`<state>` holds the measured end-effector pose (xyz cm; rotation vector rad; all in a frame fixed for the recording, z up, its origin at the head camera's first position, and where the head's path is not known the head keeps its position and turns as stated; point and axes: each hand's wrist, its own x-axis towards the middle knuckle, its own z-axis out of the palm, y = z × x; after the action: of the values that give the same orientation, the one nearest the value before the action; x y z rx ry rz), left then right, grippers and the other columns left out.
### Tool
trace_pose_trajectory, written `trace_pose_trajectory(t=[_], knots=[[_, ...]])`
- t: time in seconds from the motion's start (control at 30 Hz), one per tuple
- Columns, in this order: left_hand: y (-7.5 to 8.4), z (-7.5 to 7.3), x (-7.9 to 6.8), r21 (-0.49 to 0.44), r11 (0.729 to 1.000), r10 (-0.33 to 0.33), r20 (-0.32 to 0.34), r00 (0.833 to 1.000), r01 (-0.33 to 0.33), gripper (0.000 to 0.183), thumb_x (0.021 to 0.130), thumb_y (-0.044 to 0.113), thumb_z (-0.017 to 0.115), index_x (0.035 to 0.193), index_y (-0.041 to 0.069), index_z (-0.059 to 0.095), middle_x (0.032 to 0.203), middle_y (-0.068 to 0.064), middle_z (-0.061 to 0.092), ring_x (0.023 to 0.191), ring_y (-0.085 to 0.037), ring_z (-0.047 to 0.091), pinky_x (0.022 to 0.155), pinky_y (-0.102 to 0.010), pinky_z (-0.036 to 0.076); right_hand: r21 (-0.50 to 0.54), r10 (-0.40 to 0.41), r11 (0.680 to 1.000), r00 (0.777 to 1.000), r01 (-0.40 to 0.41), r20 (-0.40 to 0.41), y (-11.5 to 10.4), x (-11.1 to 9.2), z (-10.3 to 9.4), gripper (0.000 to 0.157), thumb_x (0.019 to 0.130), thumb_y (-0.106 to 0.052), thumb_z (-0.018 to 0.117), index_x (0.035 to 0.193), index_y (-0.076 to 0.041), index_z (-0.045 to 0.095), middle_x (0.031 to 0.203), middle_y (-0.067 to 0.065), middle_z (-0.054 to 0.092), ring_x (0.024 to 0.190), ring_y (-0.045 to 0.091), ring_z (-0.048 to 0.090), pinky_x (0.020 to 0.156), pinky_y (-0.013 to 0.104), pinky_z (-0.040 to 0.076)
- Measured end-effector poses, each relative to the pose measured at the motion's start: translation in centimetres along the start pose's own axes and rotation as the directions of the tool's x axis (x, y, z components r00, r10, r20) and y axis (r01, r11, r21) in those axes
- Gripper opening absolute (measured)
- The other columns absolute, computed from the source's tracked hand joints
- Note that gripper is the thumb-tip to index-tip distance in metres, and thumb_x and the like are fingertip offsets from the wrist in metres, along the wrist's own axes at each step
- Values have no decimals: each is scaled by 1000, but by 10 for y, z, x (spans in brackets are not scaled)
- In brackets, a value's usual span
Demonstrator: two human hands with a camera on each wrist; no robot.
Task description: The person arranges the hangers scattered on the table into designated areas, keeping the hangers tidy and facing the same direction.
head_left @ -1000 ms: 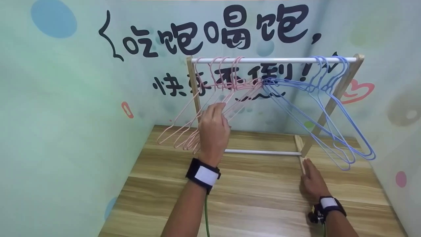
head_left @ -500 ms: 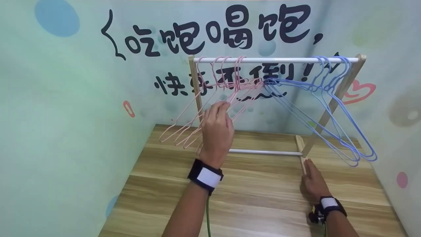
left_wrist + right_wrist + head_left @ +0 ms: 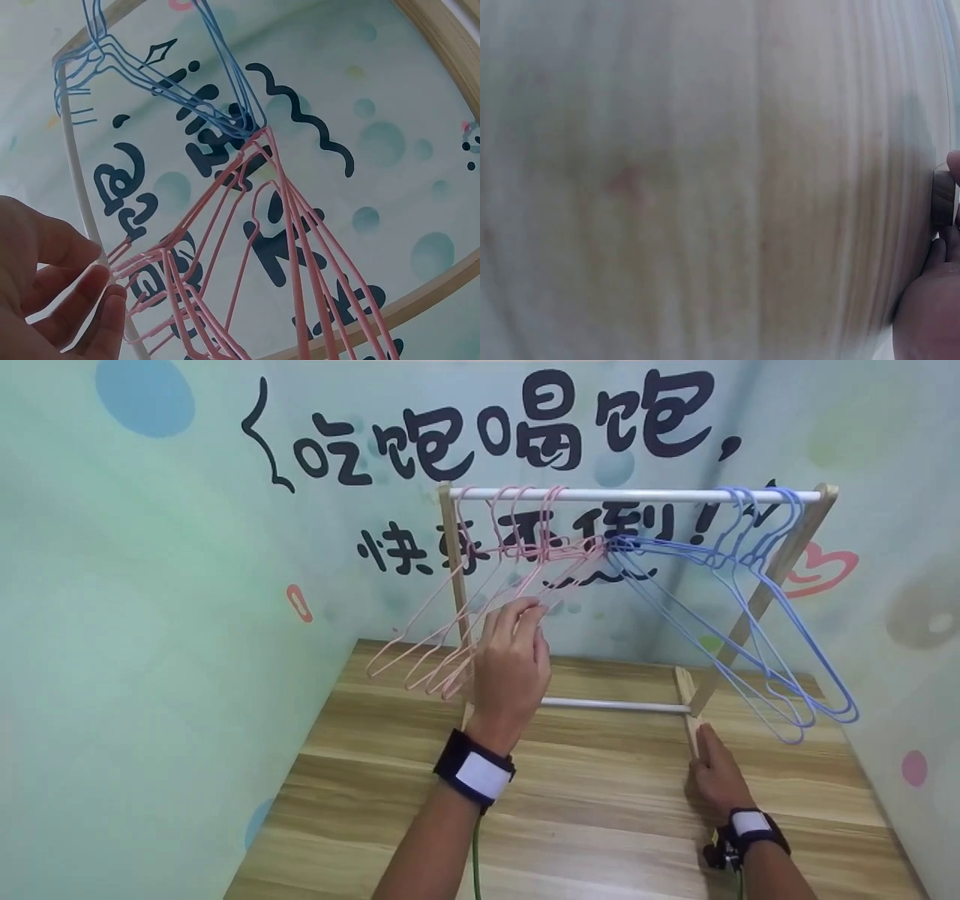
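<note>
A small wooden clothes rack (image 3: 772, 562) stands on the table with a white top rod (image 3: 645, 496). Several pink wire hangers (image 3: 427, 615) hang at its left part, several blue wire hangers (image 3: 750, 607) at the right. My left hand (image 3: 512, 664) is raised before the pink hangers, fingers loosely bent. In the left wrist view its fingertips overlap the rod beside the pink hooks (image 3: 139, 259). My right hand (image 3: 721, 771) holds the near end of the rack's right foot. In the right wrist view, thumb and fingers lie on either side of the foot's end (image 3: 943, 196).
A wood-grain tabletop (image 3: 585, 810) lies under the rack. A light patterned wall (image 3: 187, 622) with large dark lettering encloses the back and sides. A white lower bar (image 3: 615, 705) joins the rack's feet. A green cable (image 3: 475, 855) runs from my left wrist strap.
My left hand has shifted slightly right past the pink hangers. The hangers have swung a little, with the near pink corners bunched differently. My right hand has stayed on the foot.
</note>
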<state>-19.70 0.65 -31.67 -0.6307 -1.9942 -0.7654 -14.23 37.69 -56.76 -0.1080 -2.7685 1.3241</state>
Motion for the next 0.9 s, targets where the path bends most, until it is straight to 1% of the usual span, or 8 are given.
trace_pose_trajectory(t=[0.13,0.27,0.37,0.47,0.6,0.67,0.8,0.9], knots=[[8,2,-6,-42,997,70,22,997,-69,22,98,-5,75,119,0,78,125,-14,74,117,-29,70,105,-31,57,15,16,1000,1000,-16,5,1,1,0,71,107,10,44,166,18,6,172,44,4,160,60,5,131,65,6],[18,9,-20,-82,988,138,88,987,-131,22,97,-2,75,118,1,77,125,-14,73,118,-29,70,105,-28,56,9,13,1000,1000,-13,-8,6,2,0,72,106,8,46,167,17,7,172,43,5,161,60,6,132,63,7],[23,19,-38,-100,983,167,159,973,-152,22,96,1,75,118,2,78,122,-12,74,115,-26,71,99,-25,58,-1,-20,1000,999,20,-26,11,2,0,72,104,9,47,165,20,10,171,45,7,160,61,7,131,65,8],[24,32,-63,-81,983,179,232,956,-164,22,97,5,75,118,3,80,119,-10,75,110,-24,72,91,-25,61,-13,-41,999,998,41,-38,14,3,-1,72,102,9,48,164,22,13,170,46,7,159,63,8,131,66,9],[11,50,-96,-9,988,150,312,938,-155,21,97,9,75,117,5,81,116,-8,76,108,-23,73,93,-30,61,-36,-32,999,999,31,-36,14,3,0,72,104,6,49,165,20,13,171,45,7,159,62,9,131,66,10],[1,57,-107,26,990,124,345,931,-141,22,96,10,75,117,5,80,117,-9,76,111,-25,73,99,-34,60,-45,-28,999,999,27,-37,13,3,0,72,104,5,49,165,20,13,171,45,8,159,62,8,131,66,10],[-19,64,-121,104,988,69,391,918,-118,29,98,16,74,123,3,79,128,-15,75,125,-33,70,114,-43,53,-50,-36,998,998,33,-58,9,4,-2,72,104,5,49,165,20,13,171,46,8,160,62,8,131,65,10],[-31,64,-125,167,981,16,429,903,-97,39,102,24,72,134,2,75,140,-20,70,135,-39,64,121,-50,46,-58,-47,997,995,42,-92,6,2,-1,73,105,2,51,165,20,14,171,45,8,159,62,8,131,66,10]])
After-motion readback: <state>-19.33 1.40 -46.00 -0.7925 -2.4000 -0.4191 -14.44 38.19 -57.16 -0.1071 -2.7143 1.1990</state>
